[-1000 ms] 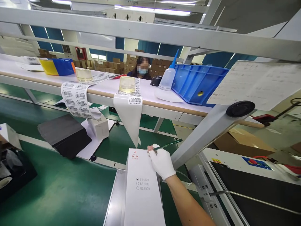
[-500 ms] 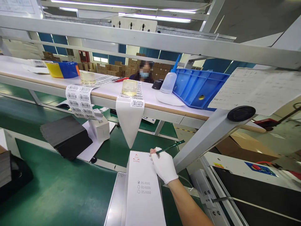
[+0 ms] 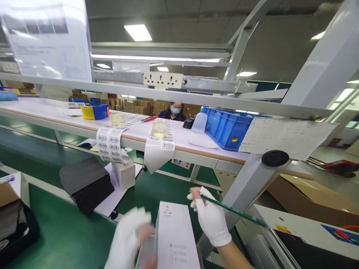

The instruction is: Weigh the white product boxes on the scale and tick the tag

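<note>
Both hands now meet the white box (image 3: pixel 176 239), left hand (image 3: pixel 127 239) newly arrived.

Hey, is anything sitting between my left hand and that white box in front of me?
Nothing visible. The left hand, gloved and motion-blurred, is right at the left edge of the white box, with no object between them. The right hand holds a green pencil beside the box's far right corner.

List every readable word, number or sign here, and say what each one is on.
White box: three option lines, top one ticked, "BS 4000" at best guess; the lower two are blurred.
Red logo on the box top: unreadable.
Barcode labels hanging from the shelf: too small.
Hanging sheets and: blurred.
</note>
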A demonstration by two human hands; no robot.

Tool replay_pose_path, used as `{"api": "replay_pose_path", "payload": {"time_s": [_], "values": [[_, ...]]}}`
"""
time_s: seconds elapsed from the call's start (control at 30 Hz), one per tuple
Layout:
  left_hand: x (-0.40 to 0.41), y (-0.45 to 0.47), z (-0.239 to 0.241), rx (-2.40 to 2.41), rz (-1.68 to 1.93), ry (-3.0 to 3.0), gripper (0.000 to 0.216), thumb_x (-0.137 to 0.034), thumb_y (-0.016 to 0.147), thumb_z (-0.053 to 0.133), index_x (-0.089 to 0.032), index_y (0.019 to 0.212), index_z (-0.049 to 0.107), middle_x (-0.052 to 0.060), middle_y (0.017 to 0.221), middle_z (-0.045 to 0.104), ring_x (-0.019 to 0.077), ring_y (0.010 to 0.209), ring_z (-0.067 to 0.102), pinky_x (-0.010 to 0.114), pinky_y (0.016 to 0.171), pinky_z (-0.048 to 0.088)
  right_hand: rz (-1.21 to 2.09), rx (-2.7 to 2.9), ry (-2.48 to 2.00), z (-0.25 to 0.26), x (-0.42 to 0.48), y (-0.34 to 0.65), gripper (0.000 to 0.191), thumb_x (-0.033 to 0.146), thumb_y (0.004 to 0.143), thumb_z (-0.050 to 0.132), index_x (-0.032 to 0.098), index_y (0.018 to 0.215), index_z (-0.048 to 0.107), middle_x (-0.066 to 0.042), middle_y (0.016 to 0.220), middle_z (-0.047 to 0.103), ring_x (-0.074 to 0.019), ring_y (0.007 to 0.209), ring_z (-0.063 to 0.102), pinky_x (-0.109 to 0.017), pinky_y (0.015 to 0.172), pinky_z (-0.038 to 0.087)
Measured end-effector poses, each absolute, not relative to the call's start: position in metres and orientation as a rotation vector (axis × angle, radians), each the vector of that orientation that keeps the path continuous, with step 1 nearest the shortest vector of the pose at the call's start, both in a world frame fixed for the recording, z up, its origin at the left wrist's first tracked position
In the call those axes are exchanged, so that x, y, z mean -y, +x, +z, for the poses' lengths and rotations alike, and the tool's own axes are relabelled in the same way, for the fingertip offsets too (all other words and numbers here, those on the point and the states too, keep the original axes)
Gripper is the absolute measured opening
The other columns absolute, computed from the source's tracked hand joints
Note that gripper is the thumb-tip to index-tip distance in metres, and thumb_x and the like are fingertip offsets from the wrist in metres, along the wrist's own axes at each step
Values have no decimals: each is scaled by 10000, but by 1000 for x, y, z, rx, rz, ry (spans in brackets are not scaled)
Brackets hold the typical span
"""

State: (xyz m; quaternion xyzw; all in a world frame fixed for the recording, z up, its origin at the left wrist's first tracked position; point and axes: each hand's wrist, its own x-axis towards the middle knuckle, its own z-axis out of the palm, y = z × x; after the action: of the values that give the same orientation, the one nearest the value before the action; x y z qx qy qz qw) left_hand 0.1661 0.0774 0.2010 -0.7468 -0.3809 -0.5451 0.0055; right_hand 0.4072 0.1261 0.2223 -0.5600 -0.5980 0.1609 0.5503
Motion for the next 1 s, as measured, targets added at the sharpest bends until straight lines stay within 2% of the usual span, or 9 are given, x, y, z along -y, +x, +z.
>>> {"api": "replay_pose_path", "payload": {"time_s": [0.1, 0.17, 0.23, 0.4, 0.6, 0.73, 0.83, 0.93, 1.0], "values": [[-168, 164, 272, 1200, -1775, -2085, 274, -404, 851, 594, -228, 1058, 629, 106, 1198, 666, 295, 1214, 571, 523, 1065, 446, -65, 1599, -1135, 270, -142, 397, 297, 412, 990, 458, 205, 1067, 656, -75, 873, 698, -217, 733, 647, -357, 727, 530], [-215, 169, 312, 1190, -1723, -2037, 334, -448, 844, 596, -171, 1027, 634, 130, 1124, 685, 295, 1152, 596, 485, 1021, 467, -441, 1700, -1029, 302, -159, 389, 232, 319, 974, 487, 189, 1053, 663, -90, 918, 687, -246, 863, 636, -396, 820, 500], [-245, 174, 335, 1231, -1601, -2071, 405, -522, 809, 621, -160, 987, 647, 128, 1035, 699, 306, 1072, 614, 480, 966, 476, -692, 1765, -1007, 327, -177, 381, 188, 267, 955, 511, 166, 975, 669, -96, 888, 669, -261, 882, 606, -406, 811, 466], [-265, 178, 329, 1250, -1499, -2093, 417, -588, 751, 659, -196, 893, 652, 97, 943, 699, 292, 960, 615, 476, 947, 440, -875, 1865, -1173, 350, -210, 372, 156, 275, 924, 577, 165, 926, 686, -83, 812, 645, -254, 796, 544, -373, 674, 367], [-264, 172, 331, 1293, -1432, -2121, 566, -667, 712, 649, -179, 998, 647, 120, 985, 675, 328, 1027, 588, 505, 957, 427, -1083, 1888, -965, 350, -207, 363, 227, 129, 908, 479, 175, 865, 697, -84, 717, 596, -247, 761, 515, -361, 637, 310], [-247, 155, 330, 1188, -1346, -2296, 775, -654, 649, 714, -147, 1218, 577, 167, 1248, 614, 378, 1240, 504, 549, 1085, 387, -682, 1824, -826, 327, -168, 362, 195, 193, 964, 487, 185, 944, 681, -60, 779, 644, -203, 737, 559, -331, 688, 412], [-195, 146, 282, 1195, -1404, -2358, 792, -580, 716, 697, -202, 1372, 465, 153, 1452, 499, 388, 1410, 367, 591, 1166, 321, -159, 1570, -1074, 282, -131, 381, 197, 346, 945, 563, 205, 848, 662, -33, 738, 647, -182, 654, 567, -302, 658, 451], [-109, 145, 204, 1211, -1404, -2607, 711, -580, 760, 648, -354, 1402, 444, 104, 1466, 509, 382, 1396, 415, 614, 1127, 392, 241, 1314, -1391, 230, -100, 410, 310, 474, 890, 577, 200, 762, 647, -36, 667, 628, -197, 605, 552, -296, 577, 435], [-51, 149, 159, 1152, -1374, -2802, 663, -592, 741, 655, -410, 1359, 496, 104, 1337, 620, 398, 1306, 513, 628, 1024, 489, 448, 1216, -1499, 203, -88, 425, 337, 508, 853, 585, 191, 750, 641, -46, 667, 626, -207, 607, 555, -294, 553, 428]]}}
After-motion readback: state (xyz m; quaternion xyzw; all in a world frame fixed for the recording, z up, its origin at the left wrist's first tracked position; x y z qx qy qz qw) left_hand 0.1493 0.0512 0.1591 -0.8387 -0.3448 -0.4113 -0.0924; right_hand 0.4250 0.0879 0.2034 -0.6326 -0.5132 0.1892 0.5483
